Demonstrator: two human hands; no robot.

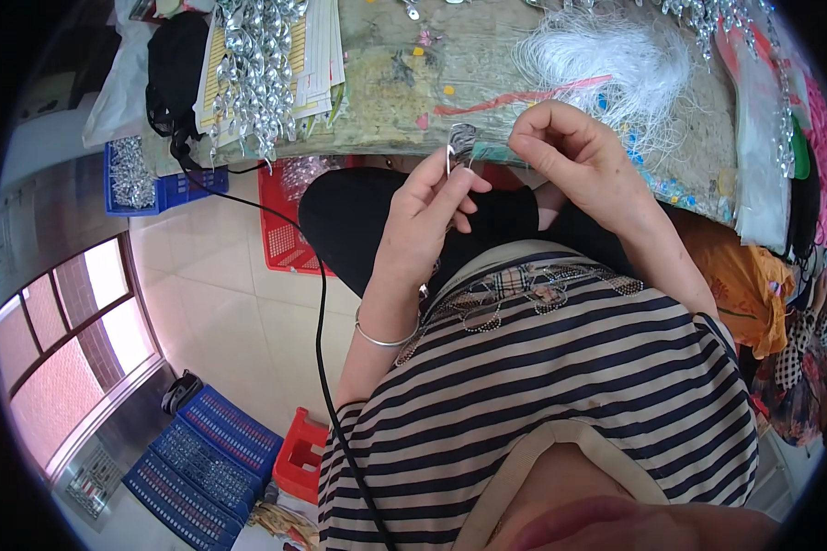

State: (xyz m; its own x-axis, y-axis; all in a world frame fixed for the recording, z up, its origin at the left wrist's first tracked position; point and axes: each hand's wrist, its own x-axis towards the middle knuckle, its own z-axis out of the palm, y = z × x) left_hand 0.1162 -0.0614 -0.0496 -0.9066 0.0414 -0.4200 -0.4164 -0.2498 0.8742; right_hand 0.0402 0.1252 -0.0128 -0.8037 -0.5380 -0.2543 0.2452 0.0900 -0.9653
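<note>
Just off the near edge of the worktable (377, 101), my left hand (423, 216) pinches a shiny, silver-clear crystal piece (462, 140) between thumb and fingers, its upper part sticking out. My right hand (590, 165) is level with it to the right, thumb and forefinger pressed together. Whatever lies in that pinch is too fine to make out. A gap separates the two hands. Beyond the right hand, a loose heap of white thread (606, 64) lies on the table. A thin red strip (524, 95) stretches from the thread toward the middle.
Strands of faceted crystal beads (257, 73) lie over cards at the table's left. A blue bin (170, 188) and a red basket (280, 230) stand below the edge. A black cable (322, 312) runs down past my left arm. Plastic bags (764, 174) hang at the right.
</note>
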